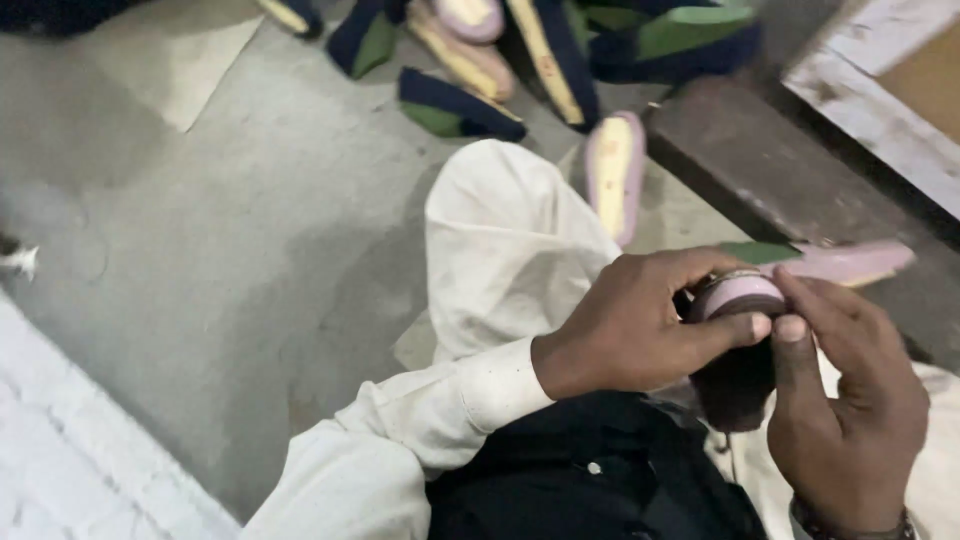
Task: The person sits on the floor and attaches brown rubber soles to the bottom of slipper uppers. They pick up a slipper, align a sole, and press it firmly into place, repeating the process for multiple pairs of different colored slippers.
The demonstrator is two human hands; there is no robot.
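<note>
Pink-soled dark slipper (pixel 738 300) sits gripped between both hands above the lap; left hand (pixel 630 325) wraps its near side, thumb pressed along the sole edge; right hand (pixel 845 400) clasps the far side, thumb on the rim; a loose pink and yellow sole (pixel 614 175) lies beyond the white-trousered knee (pixel 500 240); more soles (pixel 500 50) are heaped on the grey concrete floor (pixel 230 230).

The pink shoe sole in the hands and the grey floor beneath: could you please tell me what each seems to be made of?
The pink shoe sole, held by the left hand and the right hand, looks like foam or soft rubber: matte, smooth, with a rounded edge; the exact material is uncertain. The grey floor looks like bare concrete: dull, mottled and stained.
</note>
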